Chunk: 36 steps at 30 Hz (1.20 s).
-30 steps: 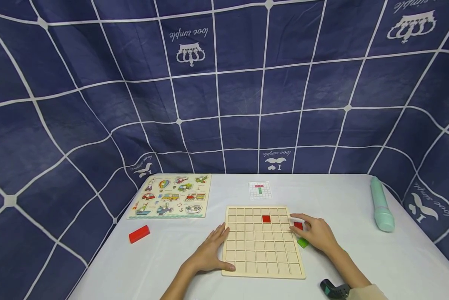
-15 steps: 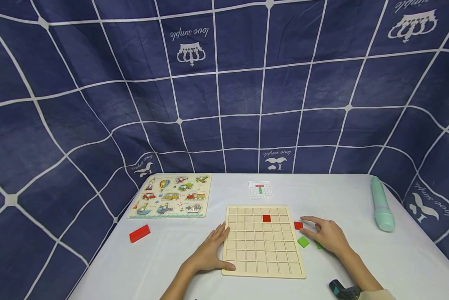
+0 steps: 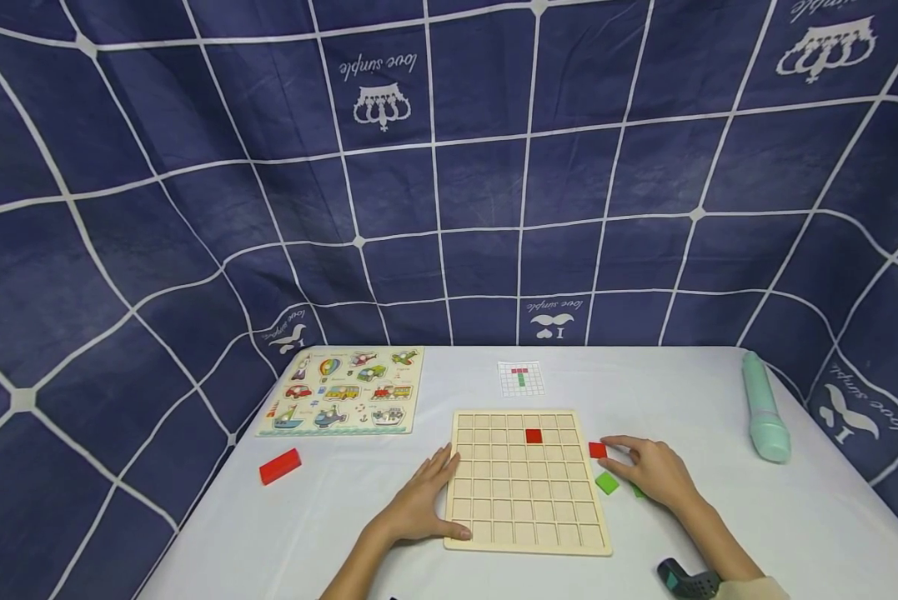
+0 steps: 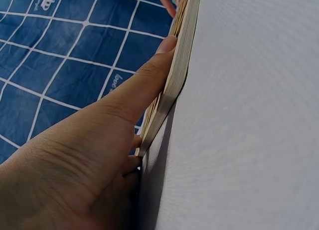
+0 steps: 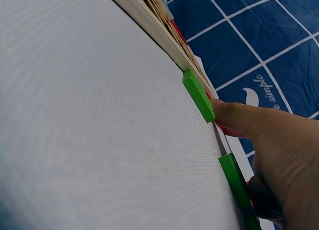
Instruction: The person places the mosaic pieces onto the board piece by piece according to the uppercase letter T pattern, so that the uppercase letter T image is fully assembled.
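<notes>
In the head view, a pale wooden grid board (image 3: 526, 490) lies on the white table, with one red square tile (image 3: 534, 437) in a cell of its second row. My left hand (image 3: 416, 500) rests along the board's left edge, thumb on the near left corner. Just off the board's right side, a second red tile (image 3: 596, 451) sits between the thumb and index finger of my right hand (image 3: 657, 473), which pinch its edges. One green tile (image 3: 607, 483) is below it; another green tile (image 5: 234, 182) is partly hidden under the right hand.
Behind the board is a small paper card (image 3: 521, 379) showing a red and green T. A vehicle picture puzzle (image 3: 343, 392) and a red block (image 3: 279, 467) lie left. A mint-green microphone-shaped object (image 3: 765, 408) lies right. A dark blue grid cloth (image 3: 479, 183) hangs behind.
The right hand moved right, away from the board's edge, uncovering the loose red and green tiles, then its thumb and index finger closed slightly about the red one. The left hand stayed put.
</notes>
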{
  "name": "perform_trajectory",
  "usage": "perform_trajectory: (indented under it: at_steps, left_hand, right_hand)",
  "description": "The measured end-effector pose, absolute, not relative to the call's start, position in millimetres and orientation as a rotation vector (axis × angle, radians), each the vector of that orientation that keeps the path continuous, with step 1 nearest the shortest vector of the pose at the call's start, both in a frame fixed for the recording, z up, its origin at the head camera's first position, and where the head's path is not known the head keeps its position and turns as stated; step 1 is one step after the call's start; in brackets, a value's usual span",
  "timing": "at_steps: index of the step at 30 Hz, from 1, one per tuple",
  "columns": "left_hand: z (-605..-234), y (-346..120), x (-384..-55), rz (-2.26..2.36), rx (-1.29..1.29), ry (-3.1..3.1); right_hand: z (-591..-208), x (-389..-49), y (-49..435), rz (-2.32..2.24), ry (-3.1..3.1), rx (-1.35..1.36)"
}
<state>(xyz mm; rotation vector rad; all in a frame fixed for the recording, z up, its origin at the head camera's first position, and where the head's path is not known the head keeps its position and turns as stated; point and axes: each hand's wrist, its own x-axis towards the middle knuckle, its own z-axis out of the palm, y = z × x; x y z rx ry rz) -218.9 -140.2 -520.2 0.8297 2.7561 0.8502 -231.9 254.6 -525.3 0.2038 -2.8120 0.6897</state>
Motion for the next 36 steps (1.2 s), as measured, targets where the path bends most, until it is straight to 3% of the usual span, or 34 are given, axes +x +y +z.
perform_trajectory:
  at_steps: [22,36]
  left_hand:
    - [-517.9,-139.1,-218.3,0.853,0.818,2.747]
    - [-518.4,-140.1,-218.7,0.851,0.809,2.737]
  right_hand:
    - [-519.7,-229.4,250.8,0.699,-2.654,0.230]
    - [-506.2,-233.8,194.3,0.739,-2.613,0.322]
